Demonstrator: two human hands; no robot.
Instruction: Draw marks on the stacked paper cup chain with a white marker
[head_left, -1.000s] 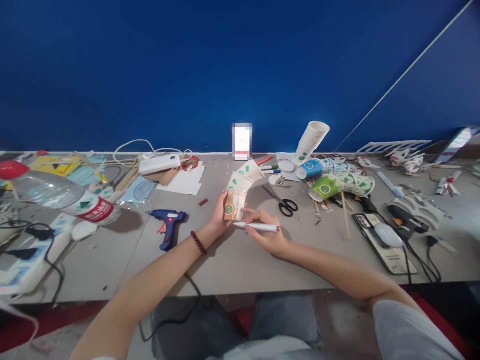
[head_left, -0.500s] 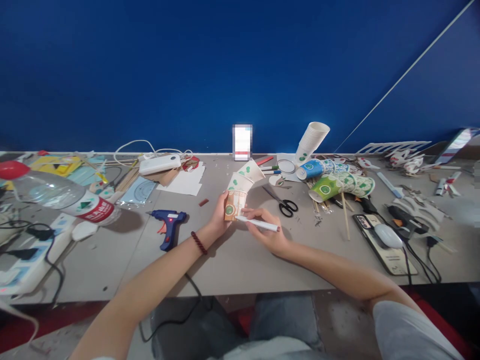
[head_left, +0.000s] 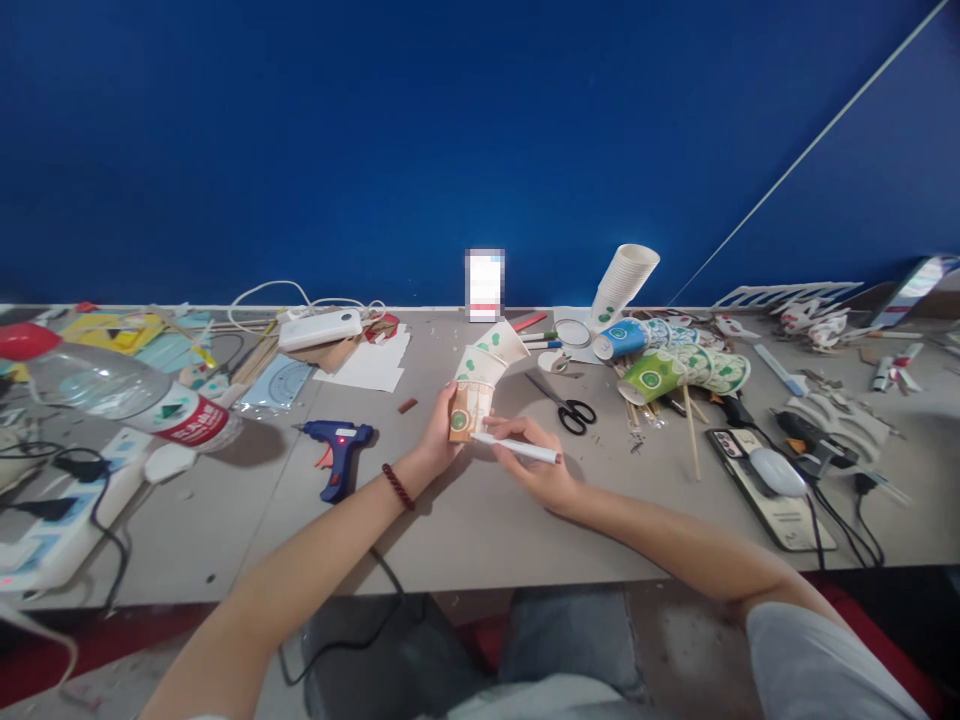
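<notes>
Left hand [head_left: 439,432] gripping curved paper cups [head_left: 474,385], fingertips hidden, right grip closed round white marker [head_left: 523,449]

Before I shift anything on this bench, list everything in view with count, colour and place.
Joined cups: one set, brown and white, in left hand
Marker: one, white, in right hand
Glue gun: one, blue, by left forearm
Bottle: one, clear, red cap, far left
Protractor: one, pale blue, left
Scissors: one pair, black, right of cups
Cup stack: one, white, at wall
Patterned cup rows: two, blue and green, right
Phone: one, cream, far right
Lit screen: one, white, at wall
Scraps, sticks: uncountable, mixed, both sides
Left hand, right hand: one each, centre
</notes>
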